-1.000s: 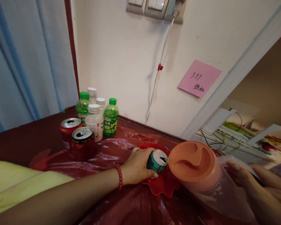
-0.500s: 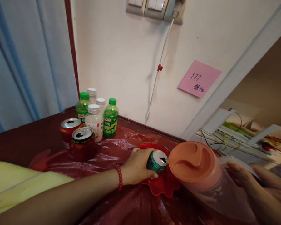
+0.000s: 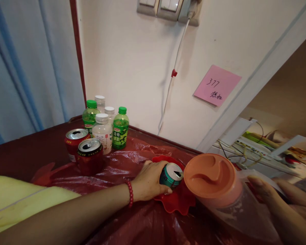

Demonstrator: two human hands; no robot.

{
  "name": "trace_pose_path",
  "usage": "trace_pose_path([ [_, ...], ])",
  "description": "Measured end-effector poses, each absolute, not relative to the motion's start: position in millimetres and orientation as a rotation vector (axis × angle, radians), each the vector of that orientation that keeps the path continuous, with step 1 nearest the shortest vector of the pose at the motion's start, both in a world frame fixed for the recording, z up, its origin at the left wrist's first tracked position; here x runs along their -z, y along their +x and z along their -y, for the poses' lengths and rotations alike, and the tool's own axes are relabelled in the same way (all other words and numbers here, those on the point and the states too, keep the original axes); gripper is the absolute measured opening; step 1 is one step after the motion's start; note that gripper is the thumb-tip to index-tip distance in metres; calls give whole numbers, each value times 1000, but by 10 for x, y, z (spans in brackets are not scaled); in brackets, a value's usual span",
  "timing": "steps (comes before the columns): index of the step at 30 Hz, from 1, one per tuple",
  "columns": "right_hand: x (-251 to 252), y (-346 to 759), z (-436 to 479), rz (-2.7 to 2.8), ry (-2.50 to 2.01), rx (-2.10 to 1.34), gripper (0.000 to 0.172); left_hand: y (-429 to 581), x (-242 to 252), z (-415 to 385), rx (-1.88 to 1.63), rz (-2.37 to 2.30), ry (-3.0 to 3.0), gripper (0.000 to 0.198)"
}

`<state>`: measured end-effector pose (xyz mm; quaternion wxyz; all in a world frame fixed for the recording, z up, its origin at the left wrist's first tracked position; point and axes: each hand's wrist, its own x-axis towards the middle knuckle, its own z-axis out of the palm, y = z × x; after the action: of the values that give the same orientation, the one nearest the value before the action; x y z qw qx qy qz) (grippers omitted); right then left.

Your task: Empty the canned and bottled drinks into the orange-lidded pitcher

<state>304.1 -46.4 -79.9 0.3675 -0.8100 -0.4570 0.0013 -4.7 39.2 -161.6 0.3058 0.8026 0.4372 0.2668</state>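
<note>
A green drink can [image 3: 171, 177] with an opened top leans slightly to the right, and my left hand [image 3: 150, 182] is wrapped round its left side. Under and behind the can lies a red dish with a wavy rim [image 3: 180, 206]. My right hand [image 3: 283, 200] grips the handle of a clear plastic pitcher [image 3: 234, 217]. Its orange lid [image 3: 209, 175] is tilted towards the can, with the lid's edge at the can's opening. The pitcher hides part of the dish. Whether liquid is flowing I cannot tell.
Two red cans [image 3: 89, 160] stand left on a red plastic sheet [image 3: 132, 153]. Behind them are green tea bottles [image 3: 120, 131] and white-capped bottles [image 3: 102, 134]. Yellow cloth [image 3: 28, 204] lies at lower left. A white cable [image 3: 169, 92] hangs down the wall beside a pink note [image 3: 217, 85].
</note>
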Motion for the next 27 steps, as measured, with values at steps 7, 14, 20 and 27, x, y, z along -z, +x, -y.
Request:
trace_pose_path([
  [7, 856, 3044, 484, 1183, -2048, 35, 63, -45, 1598, -389, -692, -1166, 2123, 68],
  [14, 830, 3066, 471, 1188, -2091, 17, 64, -44, 1609, -393, -706, -1153, 2134, 67],
  [20, 840, 3078, 457, 1206, -2061, 56, 64, -44, 1635, -401, -721, -1145, 2140, 67],
  [27, 812, 3076, 466, 1187, -2085, 24, 65, -43, 1619, -392, -721, -1144, 2131, 69],
])
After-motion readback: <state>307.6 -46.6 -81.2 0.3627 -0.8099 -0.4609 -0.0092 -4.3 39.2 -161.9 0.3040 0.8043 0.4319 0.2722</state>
